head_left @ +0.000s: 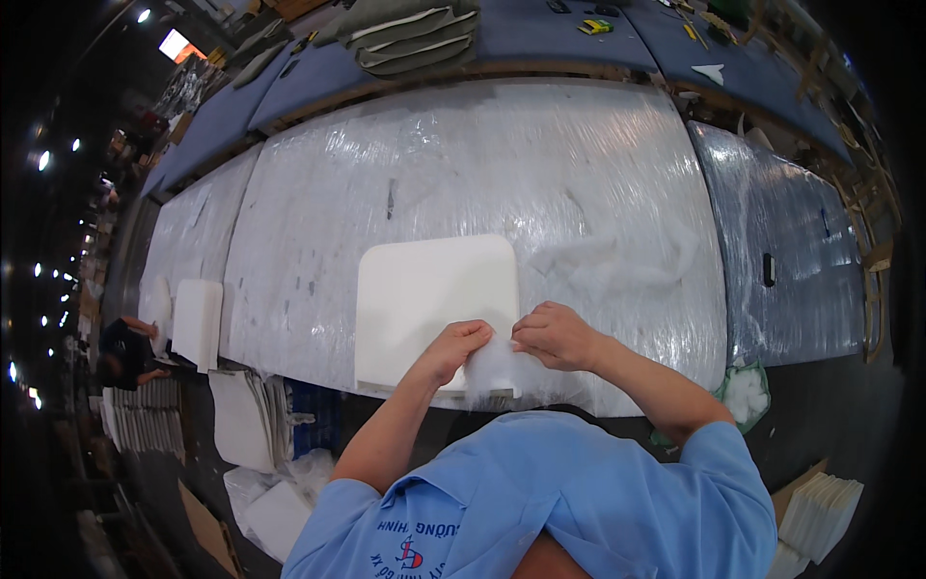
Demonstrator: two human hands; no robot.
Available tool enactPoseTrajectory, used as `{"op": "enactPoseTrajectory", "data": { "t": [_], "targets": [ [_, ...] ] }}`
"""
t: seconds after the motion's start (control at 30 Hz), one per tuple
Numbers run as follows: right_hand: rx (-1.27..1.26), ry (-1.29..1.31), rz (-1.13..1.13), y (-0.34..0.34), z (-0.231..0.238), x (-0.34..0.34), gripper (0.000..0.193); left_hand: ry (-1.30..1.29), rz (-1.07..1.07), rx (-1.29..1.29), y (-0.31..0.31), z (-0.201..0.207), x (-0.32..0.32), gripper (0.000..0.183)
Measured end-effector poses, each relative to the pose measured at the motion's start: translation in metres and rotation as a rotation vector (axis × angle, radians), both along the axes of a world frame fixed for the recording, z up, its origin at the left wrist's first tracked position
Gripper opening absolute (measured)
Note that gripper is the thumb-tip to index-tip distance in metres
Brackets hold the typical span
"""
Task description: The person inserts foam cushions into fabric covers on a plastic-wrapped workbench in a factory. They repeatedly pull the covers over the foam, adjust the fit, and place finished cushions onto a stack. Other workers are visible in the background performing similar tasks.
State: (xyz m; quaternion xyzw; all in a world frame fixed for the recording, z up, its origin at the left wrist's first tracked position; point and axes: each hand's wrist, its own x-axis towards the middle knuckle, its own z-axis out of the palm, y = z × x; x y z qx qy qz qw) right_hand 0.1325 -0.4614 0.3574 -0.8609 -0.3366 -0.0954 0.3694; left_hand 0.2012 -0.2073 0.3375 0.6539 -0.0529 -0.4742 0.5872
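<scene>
A white foam-like cushion pad [424,289] with rounded far corners lies flat on the plastic-covered table [318,193] in front of me. Over its near right corner hangs a thin, wispy piece of white wadding [492,374]. My left hand [453,349] rests above the pad, fingers pinched on the wadding. Just right of the pad's edge, my right hand [556,336] is also closed in a pinch at the wadding's other side. Another sheer white piece of wadding [641,262] is spread on the table beyond my right hand.
Folded grey-green fabric [415,43] sits on the blue far bench. At the left, a person [125,347] works beside more white pads [197,323]. A green bag with white stuffing [745,394] is near my right elbow. Stacked pads [820,516] stand lower right.
</scene>
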Motion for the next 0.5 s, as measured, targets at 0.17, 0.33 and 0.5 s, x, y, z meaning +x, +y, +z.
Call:
{"op": "enactPoseTrajectory", "data": {
  "t": [0.17,0.33,0.5],
  "targets": [
    [0.216,0.43,-0.057,0.0,-0.01,0.0,0.026,-0.178,-0.14,0.025,0.001,0.012,0.003,0.024],
    [0.033,0.868,0.074,0.0,0.005,0.016,0.031,-0.231,-0.289,0.02,0.002,0.024,0.01,0.021],
    [0.096,0.836,0.048,0.015,0.007,0.021,0.029,-0.191,-0.503,0.196,0.004,0.028,0.014,0.029]
  ]
}}
